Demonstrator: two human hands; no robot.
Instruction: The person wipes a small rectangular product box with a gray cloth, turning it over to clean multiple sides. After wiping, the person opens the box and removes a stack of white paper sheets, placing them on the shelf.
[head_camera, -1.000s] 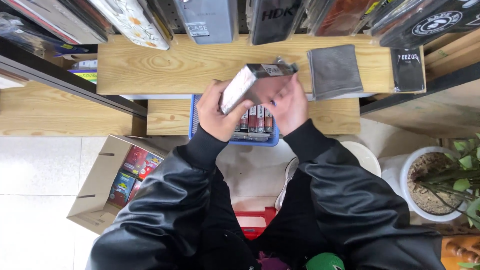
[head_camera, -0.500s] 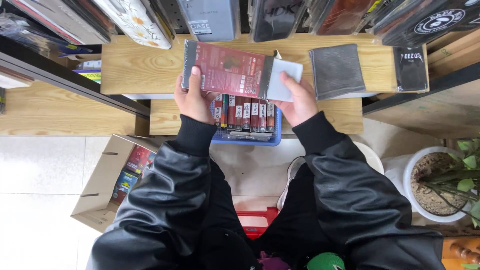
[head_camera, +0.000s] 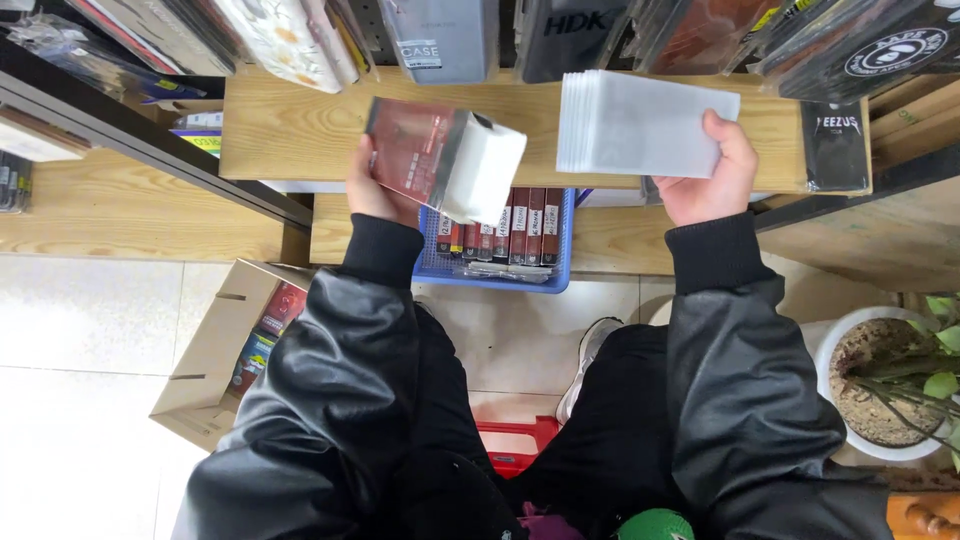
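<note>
two hands (head_camera: 375, 190), one blue basket (head_camera: 560, 250), one cardboard box (head_camera: 215, 350), one potted plant (head_camera: 880, 385)

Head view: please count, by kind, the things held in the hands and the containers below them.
Red flat package in left hand: 1
Stack of grey sleeves in right hand: 1
Blue basket: 1
Cardboard box: 1
Plant pot: 1
Total: 5

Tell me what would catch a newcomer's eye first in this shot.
Most striking are the two raised hands at the wooden shelf: the left hand holds a dark red packet stack tilted, and the right hand holds a stack of clear sleeves apart from it. Below them sits a blue basket of red packets, with an open cardboard box on the floor at left.
</note>
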